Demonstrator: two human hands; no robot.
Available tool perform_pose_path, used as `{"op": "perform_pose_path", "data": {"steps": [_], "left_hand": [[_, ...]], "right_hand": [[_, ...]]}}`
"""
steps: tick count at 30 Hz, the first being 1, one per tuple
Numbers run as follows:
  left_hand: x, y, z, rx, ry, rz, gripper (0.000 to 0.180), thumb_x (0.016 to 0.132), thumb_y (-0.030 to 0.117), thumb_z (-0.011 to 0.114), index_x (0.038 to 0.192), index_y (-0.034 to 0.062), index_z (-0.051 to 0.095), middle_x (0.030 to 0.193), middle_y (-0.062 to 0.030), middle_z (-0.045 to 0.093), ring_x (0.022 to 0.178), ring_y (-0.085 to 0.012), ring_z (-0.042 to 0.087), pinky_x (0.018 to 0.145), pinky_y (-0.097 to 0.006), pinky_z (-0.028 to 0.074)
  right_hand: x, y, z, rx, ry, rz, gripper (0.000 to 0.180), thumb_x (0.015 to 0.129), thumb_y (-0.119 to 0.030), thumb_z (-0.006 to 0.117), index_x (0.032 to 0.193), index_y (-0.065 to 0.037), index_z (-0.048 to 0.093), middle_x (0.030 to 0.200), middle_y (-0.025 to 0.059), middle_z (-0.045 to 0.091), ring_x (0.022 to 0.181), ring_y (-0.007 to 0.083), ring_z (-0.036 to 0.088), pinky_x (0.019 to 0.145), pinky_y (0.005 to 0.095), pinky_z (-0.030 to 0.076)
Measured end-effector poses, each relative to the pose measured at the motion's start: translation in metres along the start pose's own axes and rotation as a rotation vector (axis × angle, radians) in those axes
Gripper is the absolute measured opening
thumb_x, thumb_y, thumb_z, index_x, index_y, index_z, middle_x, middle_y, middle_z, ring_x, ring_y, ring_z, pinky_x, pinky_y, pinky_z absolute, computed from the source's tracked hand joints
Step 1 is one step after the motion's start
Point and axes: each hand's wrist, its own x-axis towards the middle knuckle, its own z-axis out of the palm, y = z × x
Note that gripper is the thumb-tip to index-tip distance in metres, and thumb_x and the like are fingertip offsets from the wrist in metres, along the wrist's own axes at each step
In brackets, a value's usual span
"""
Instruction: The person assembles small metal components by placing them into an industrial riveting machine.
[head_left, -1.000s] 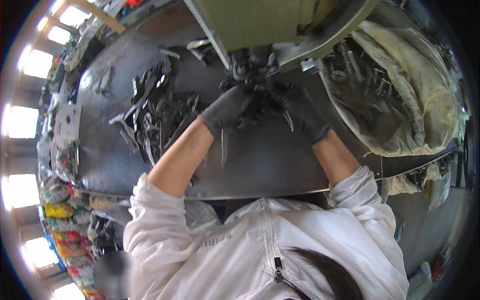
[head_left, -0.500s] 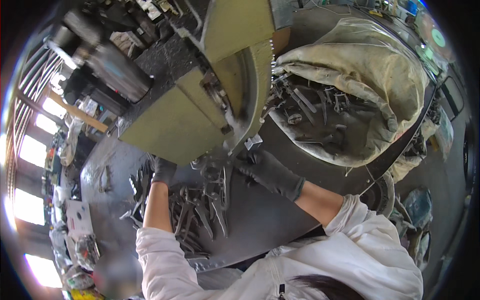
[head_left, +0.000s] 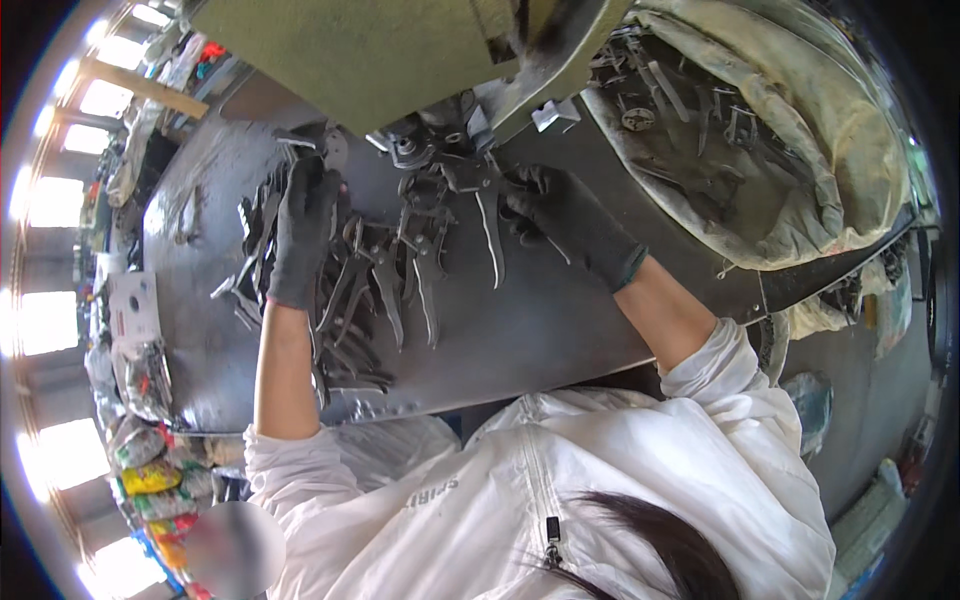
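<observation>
My left hand [head_left: 303, 235], in a dark glove, is over the left side of a heap of metal levers [head_left: 365, 285]. Its fingers are closed around a dark metal part [head_left: 298, 138] whose end sticks out past the fingertips. My right hand [head_left: 575, 218], gloved too, is to the right of a metal piece with a long curved handle [head_left: 492, 240]. The right fingers are bent together near that piece's upper end; whether they grip it is hidden. Just beyond, a round metal fitting [head_left: 408, 148] sits under the edge of a green machine guard [head_left: 390, 60].
A pale cloth sack [head_left: 800, 215], its mouth open with loose metal parts [head_left: 690, 110] inside, lies on the right of the dark metal table [head_left: 560, 320]. A small shiny bracket [head_left: 556, 116] is by the machine. Bags [head_left: 150, 478] are piled beyond the left edge.
My view has tilted down, so the machine and table sit higher in the picture. My left hand has come out from behind the guard's edge, and the curved-handled piece now stands apart from the heap.
</observation>
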Motion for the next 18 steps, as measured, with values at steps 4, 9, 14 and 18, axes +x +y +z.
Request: {"op": "perform_pose_path", "data": {"steps": [4, 9, 14, 18], "left_hand": [[-0.044, 0.065, -0.011, -0.534, -0.132, -0.420, 0.021, 0.104, 0.017, 0.063, 0.116, 0.0002, 0.065, 0.097, -0.0044, 0.064, 0.084, -0.0102, 0.059, 0.071, -0.028, 0.050], [-0.053, 0.115, 0.008, -0.441, -0.374, -0.244, 0.030, 0.108, 0.025, 0.062, 0.125, 0.0005, 0.063, 0.091, -0.0008, 0.065, 0.078, -0.0068, 0.059, 0.068, -0.025, 0.048], [-0.039, 0.161, 0.059, -0.817, -0.380, -0.250, 0.033, 0.109, 0.026, 0.059, 0.128, -0.0010, 0.062, 0.094, -0.0021, 0.068, 0.079, -0.0069, 0.062, 0.068, -0.024, 0.051], [-0.037, 0.172, 0.086, -0.842, -0.339, -0.286, 0.030, 0.110, 0.023, 0.056, 0.129, -0.0002, 0.063, 0.102, -0.0046, 0.072, 0.088, -0.0118, 0.069, 0.075, -0.028, 0.055]], "right_hand": [[-0.007, 0.000, 0.004, 0.059, 0.010, 0.032, 0.018, 0.106, -0.017, 0.062, 0.117, -0.004, 0.066, 0.085, -0.0018, 0.064, 0.067, 0.0052, 0.058, 0.061, 0.0240, 0.054], [-0.019, 0.005, 0.021, 0.143, 0.078, -0.032, 0.028, 0.105, -0.014, 0.061, 0.131, -0.004, 0.063, 0.098, 0.0039, 0.069, 0.073, 0.0083, 0.065, 0.064, 0.0261, 0.058], [-0.017, -0.008, 0.024, 0.634, -0.094, -0.088, 0.028, 0.101, -0.009, 0.063, 0.128, 0.000, 0.064, 0.101, 0.0084, 0.071, 0.074, 0.0119, 0.067, 0.064, 0.0326, 0.059], [0.063, -0.039, -0.050, -0.094, 0.205, -0.569, 0.032, 0.097, -0.015, 0.064, 0.124, 0.002, 0.066, 0.101, 0.0118, 0.074, 0.079, 0.0204, 0.071, 0.073, 0.0399, 0.060]]}}
